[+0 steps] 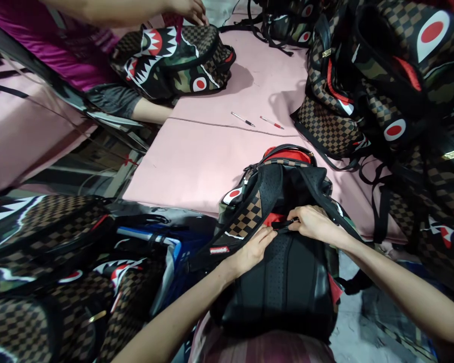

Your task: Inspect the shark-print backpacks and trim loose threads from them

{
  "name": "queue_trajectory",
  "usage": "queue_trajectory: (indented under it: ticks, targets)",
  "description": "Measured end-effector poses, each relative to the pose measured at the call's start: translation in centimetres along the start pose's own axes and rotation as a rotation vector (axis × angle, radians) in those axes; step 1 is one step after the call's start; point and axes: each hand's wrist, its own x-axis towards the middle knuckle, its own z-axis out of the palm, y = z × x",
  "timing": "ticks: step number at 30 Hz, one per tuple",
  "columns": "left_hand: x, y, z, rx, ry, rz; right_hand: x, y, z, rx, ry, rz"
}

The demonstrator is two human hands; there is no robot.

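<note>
The backpack's [287, 272] bottom is cut off by the lower edge, behind a blurred striped shape. The left hand's [254, 249] fingertips are tucked under a black strap [283, 224], so their grip is unclear. The co-worker's hand [189, 9] is clipped by the top edge. The pens' [242, 119] markings are too small to read.

A backpack [283, 252] lies before 2 pens [257, 121] on the table [196, 156], backpack piles [393, 91] right and left
</note>
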Motion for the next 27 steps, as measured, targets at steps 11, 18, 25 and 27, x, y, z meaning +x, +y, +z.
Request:
queue_trajectory:
  ticks: [11,18,25,27]
  targets:
    - [0.3,0.5,-0.9,0.025,-0.02,-0.022,-0.3,1.3,-0.4,0.06,0.021,-0.002]
    - [0.3,0.5,-0.8,0.013,-0.01,-0.005,-0.1,0.4,-0.7,-0.019,-0.024,0.013]
    - [0.5,0.6,-0.7,0.001,0.026,-0.012,0.3,0.2,-0.3,0.066,0.002,-0.01]
    - [0.6,0.8,-0.8,-0.007,0.064,-0.016,0.3,0.5,-0.2,0.196,-0.006,-0.008]
